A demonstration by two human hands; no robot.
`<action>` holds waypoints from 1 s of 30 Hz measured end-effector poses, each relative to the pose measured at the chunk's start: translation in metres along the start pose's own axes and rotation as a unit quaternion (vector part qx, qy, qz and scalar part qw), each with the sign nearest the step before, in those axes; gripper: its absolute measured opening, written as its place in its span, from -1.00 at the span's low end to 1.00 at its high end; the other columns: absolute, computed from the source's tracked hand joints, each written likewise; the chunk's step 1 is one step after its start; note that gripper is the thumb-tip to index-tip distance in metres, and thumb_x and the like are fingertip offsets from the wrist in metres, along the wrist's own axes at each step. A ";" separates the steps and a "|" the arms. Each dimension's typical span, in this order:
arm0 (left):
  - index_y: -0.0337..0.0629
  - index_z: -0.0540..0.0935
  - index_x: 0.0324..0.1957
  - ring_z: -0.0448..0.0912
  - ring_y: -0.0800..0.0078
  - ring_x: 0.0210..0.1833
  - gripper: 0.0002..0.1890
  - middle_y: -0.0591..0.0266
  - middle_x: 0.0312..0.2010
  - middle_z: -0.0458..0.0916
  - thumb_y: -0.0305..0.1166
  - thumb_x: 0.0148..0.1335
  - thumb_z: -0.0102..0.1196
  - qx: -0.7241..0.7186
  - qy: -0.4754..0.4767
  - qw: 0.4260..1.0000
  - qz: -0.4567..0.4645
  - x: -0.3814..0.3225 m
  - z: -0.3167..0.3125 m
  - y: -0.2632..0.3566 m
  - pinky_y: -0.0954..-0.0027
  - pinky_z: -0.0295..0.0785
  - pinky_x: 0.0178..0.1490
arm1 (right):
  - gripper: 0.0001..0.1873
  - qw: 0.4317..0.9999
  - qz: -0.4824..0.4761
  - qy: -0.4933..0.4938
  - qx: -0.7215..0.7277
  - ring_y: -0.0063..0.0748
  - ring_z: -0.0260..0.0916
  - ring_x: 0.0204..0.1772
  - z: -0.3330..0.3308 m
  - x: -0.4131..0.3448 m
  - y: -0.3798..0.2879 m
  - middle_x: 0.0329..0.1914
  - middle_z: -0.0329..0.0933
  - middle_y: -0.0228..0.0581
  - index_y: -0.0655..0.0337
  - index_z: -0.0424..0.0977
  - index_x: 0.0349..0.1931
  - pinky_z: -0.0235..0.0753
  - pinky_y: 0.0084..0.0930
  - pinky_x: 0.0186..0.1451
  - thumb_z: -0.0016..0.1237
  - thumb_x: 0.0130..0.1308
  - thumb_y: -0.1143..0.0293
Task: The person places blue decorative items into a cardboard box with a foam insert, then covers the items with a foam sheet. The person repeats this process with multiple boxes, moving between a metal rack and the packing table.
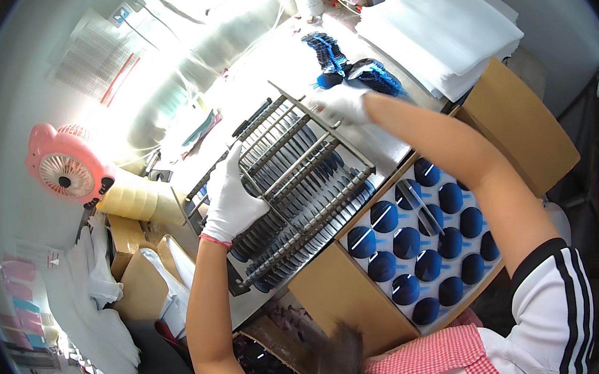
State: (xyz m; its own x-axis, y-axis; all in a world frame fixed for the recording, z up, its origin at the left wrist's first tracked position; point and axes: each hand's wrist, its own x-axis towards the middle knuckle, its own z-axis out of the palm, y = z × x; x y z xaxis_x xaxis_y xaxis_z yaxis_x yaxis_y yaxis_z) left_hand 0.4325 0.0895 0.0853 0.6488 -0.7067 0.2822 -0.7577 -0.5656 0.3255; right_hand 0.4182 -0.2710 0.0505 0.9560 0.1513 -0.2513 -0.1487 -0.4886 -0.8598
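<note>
Rows of dark round lenses stand on edge in a metal wire rack (304,178) on the bench before me. My left hand (232,197), in a white glove with a red cuff, grips the rack's left side, thumb over a bar. At the rack's upper right corner is my right hand (339,104), also gloved in white; whether its fingers close on the frame cannot be told. Just beyond it, two stacks of blue-tinted lenses (326,52) lie on the bench. Below right, an open cardboard box (353,304) holds blue round lenses (406,242) laid in rows on white sheeting.
A stack of white sheets (439,30) lies at the upper right beside the box's raised flap. A pink fan (65,168) and yellow tape rolls (128,199) stand at the left. A white cup of pens (308,2) stands at the back. Cables run along the wall.
</note>
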 end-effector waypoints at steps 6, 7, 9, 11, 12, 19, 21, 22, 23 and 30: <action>-0.29 0.21 0.41 0.40 -0.08 0.24 0.03 -0.22 0.14 0.44 -0.36 -0.21 0.36 -0.013 0.013 1.000 -0.024 -0.021 -0.016 -0.018 0.08 0.24 0.37 | -0.56 0.858 0.027 0.124 -0.497 -0.10 0.53 0.16 -0.066 -0.004 -0.010 0.21 0.54 -0.07 0.25 0.52 0.17 0.47 -0.29 0.28 -0.14 0.45 0.16; -0.30 0.21 0.41 0.40 -0.07 0.23 0.03 -0.21 0.13 0.45 -0.36 -0.20 0.37 -0.010 0.013 0.999 -0.032 -0.023 -0.018 -0.020 0.08 0.24 0.36 | -0.57 0.876 0.087 0.172 -0.443 -0.11 0.53 0.15 -0.091 -0.007 -0.002 0.20 0.54 -0.07 0.24 0.52 0.15 0.48 -0.29 0.25 -0.14 0.44 0.18; -0.30 0.21 0.41 0.40 -0.07 0.22 0.03 -0.21 0.12 0.45 -0.35 -0.20 0.37 0.007 0.008 1.000 -0.014 -0.021 -0.016 -0.020 0.08 0.25 0.35 | -0.60 0.906 0.088 0.246 -0.334 -0.14 0.53 0.11 -0.117 0.001 0.008 0.17 0.55 -0.08 0.23 0.53 0.13 0.50 -0.30 0.18 -0.13 0.41 0.22; -0.28 0.21 0.41 0.39 -0.06 0.21 0.03 -0.20 0.10 0.44 -0.38 -0.21 0.35 -0.005 0.002 1.000 -0.019 -0.013 -0.010 -0.012 0.09 0.24 0.35 | -0.63 0.930 0.037 0.262 -0.255 -0.16 0.53 0.08 -0.102 0.033 0.006 0.14 0.56 -0.08 0.22 0.54 0.10 0.52 -0.30 0.12 -0.12 0.39 0.27; -0.27 0.21 0.41 0.39 -0.07 0.21 0.02 -0.20 0.10 0.44 -0.39 -0.21 0.34 -0.024 -0.008 0.999 -0.027 -0.006 -0.005 -0.007 0.09 0.23 0.35 | -0.64 0.934 0.010 0.250 -0.254 -0.17 0.53 0.06 -0.080 0.056 0.001 0.12 0.57 -0.08 0.21 0.54 0.08 0.52 -0.31 0.09 -0.12 0.37 0.29; -0.28 0.20 0.41 0.38 -0.07 0.23 0.05 -0.19 0.14 0.43 -0.32 -0.20 0.41 -0.029 -0.019 0.999 -0.034 0.004 -0.002 0.001 0.08 0.23 0.36 | -0.61 0.817 -0.099 0.034 -0.568 -0.17 0.52 0.05 -0.053 0.100 0.019 0.13 0.56 -0.04 0.15 0.55 0.13 0.54 -0.29 0.04 -0.12 0.30 0.43; -0.30 0.20 0.41 0.39 -0.05 0.24 0.07 -0.16 0.15 0.44 -0.28 -0.20 0.44 -0.001 0.002 1.000 -0.021 -0.004 -0.007 -0.004 0.10 0.21 0.37 | -0.53 0.840 -0.097 0.081 -0.528 -0.13 0.51 0.15 -0.125 0.063 0.050 0.17 0.54 -0.02 0.10 0.51 0.23 0.47 -0.27 0.20 -0.11 0.29 0.45; -0.30 0.21 0.41 0.39 -0.05 0.23 0.06 -0.17 0.15 0.45 -0.30 -0.21 0.43 -0.010 0.013 1.000 -0.012 -0.004 -0.006 -0.005 0.10 0.21 0.37 | -0.59 0.873 -0.060 0.140 -0.463 -0.17 0.48 0.04 -0.162 0.042 0.064 0.09 0.55 -0.03 0.13 0.52 0.16 0.45 -0.29 0.10 -0.14 0.30 0.43; -0.29 0.21 0.41 0.39 -0.05 0.23 0.05 -0.17 0.14 0.45 -0.32 -0.21 0.42 -0.018 0.024 1.000 -0.003 -0.004 -0.006 -0.006 0.10 0.21 0.37 | -0.63 0.920 0.030 0.243 -0.307 -0.21 0.45 -0.07 -0.199 0.016 0.076 0.01 0.57 -0.05 0.17 0.52 0.10 0.43 -0.31 -0.01 -0.18 0.32 0.40; -0.30 0.22 0.41 0.37 -0.09 0.29 0.02 -0.24 0.19 0.42 -0.44 -0.25 0.27 -0.027 0.011 0.999 -0.014 0.025 0.001 0.013 0.12 0.22 0.42 | -0.66 0.554 0.026 0.825 0.108 -0.43 0.43 -0.54 -0.394 -0.235 0.073 -0.42 0.67 -0.14 0.32 0.57 -0.39 0.31 -0.44 -0.53 -0.23 0.33 0.28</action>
State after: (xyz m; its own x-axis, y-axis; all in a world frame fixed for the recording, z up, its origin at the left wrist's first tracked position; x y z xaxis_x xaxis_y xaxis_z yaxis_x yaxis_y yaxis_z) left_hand 0.4385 0.0638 0.0958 0.6715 -0.6807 0.2928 -0.7349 -0.5611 0.3809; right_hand 0.2827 -0.6804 0.2216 -0.1469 -0.9367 0.3179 -0.0440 -0.3149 -0.9481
